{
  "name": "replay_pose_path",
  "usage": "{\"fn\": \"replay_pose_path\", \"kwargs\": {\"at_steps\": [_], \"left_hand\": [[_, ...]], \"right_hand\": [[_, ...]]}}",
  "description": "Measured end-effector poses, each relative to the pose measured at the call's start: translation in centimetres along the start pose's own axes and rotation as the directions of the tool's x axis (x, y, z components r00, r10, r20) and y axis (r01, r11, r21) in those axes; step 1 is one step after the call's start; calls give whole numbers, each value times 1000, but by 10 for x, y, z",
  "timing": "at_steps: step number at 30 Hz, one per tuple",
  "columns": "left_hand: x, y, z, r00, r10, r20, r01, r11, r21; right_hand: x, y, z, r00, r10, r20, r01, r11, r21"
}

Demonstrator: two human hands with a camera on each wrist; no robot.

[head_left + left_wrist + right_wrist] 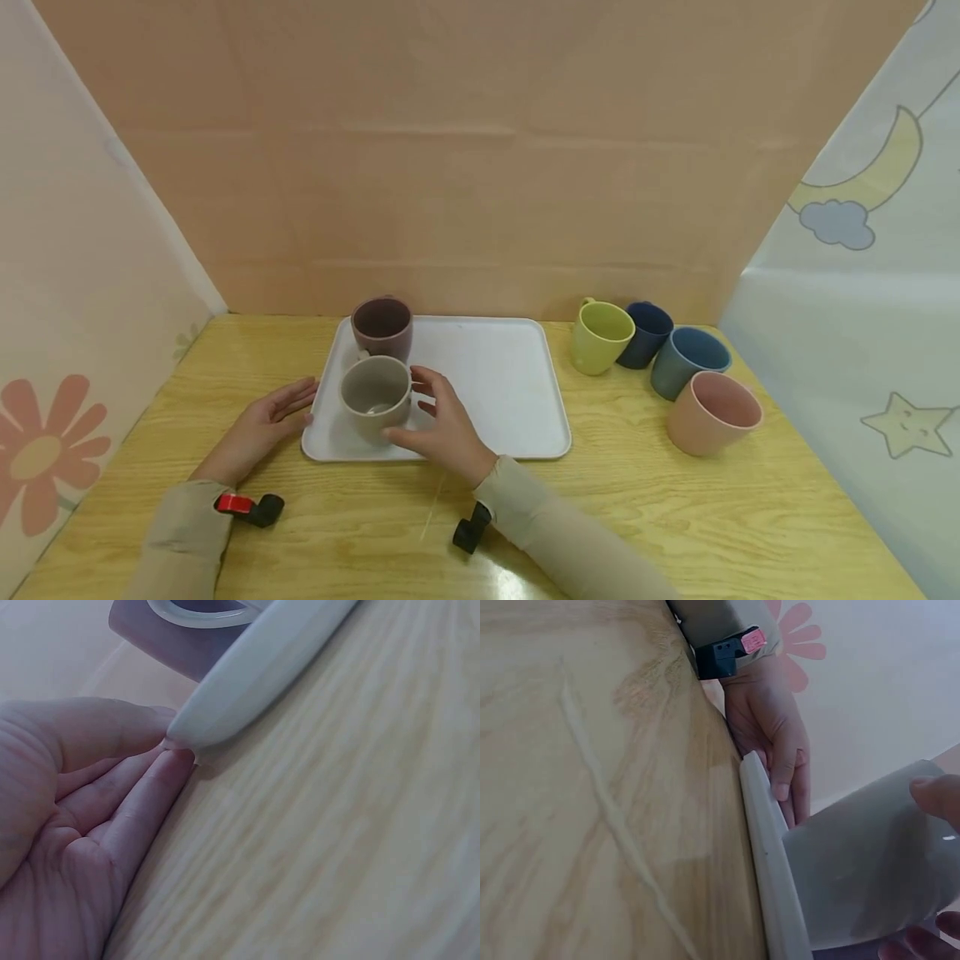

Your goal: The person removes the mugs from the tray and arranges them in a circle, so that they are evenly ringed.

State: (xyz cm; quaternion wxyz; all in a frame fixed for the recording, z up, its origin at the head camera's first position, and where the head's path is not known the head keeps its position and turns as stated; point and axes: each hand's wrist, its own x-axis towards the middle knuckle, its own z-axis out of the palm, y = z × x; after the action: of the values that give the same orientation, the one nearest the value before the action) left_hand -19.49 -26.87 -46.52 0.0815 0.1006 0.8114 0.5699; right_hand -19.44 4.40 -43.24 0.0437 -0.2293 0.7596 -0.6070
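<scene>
A light grey mug (373, 400) stands upright on the white tray (495, 392), its handle at the back. My right hand (442, 425) holds it from the right, thumb on the near side and fingers round the far right side; the right wrist view shows the thumb (937, 801) over the grey mug's wall. Just behind it on the tray is a mauve mug (384, 329). My left hand (262, 425) rests beside the tray's left edge, with mostly straight fingers and the thumb touching the rim near the front corner, as the left wrist view shows.
Right of the tray, on the wooden table (360, 525), a yellow-green mug (596, 342), a navy mug (643, 337), a teal-blue mug (678, 371) and a pink mug (697, 421) stand in a slanting row. Upright panels enclose the back and both sides.
</scene>
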Motion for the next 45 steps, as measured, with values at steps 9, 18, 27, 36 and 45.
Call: {"fn": "replay_pose_path", "kwargs": {"at_steps": [9, 18, 27, 36, 45], "left_hand": [[1, 2, 0, 1000, 3, 4, -3, 1000, -6], [2, -1, 0, 1000, -3, 1, 3, 999, -35], [2, -1, 1, 1000, 0, 3, 0, 999, -41], [2, -3, 1, 1000, 6, -1, -6, 1000, -30], [2, -3, 1, 1000, -6, 6, 6, 999, -51]], "right_hand": [[9, 4, 15, 1000, 6, -23, -6, 1000, -2], [12, 3, 19, 999, 4, -52, -5, 1000, -13], [13, 2, 16, 997, -16, -75, 14, 1000, -23], [8, 5, 10, 997, -10, -81, 12, 1000, 19], [-3, 6, -14, 994, -16, -107, 20, 999, 38]]}}
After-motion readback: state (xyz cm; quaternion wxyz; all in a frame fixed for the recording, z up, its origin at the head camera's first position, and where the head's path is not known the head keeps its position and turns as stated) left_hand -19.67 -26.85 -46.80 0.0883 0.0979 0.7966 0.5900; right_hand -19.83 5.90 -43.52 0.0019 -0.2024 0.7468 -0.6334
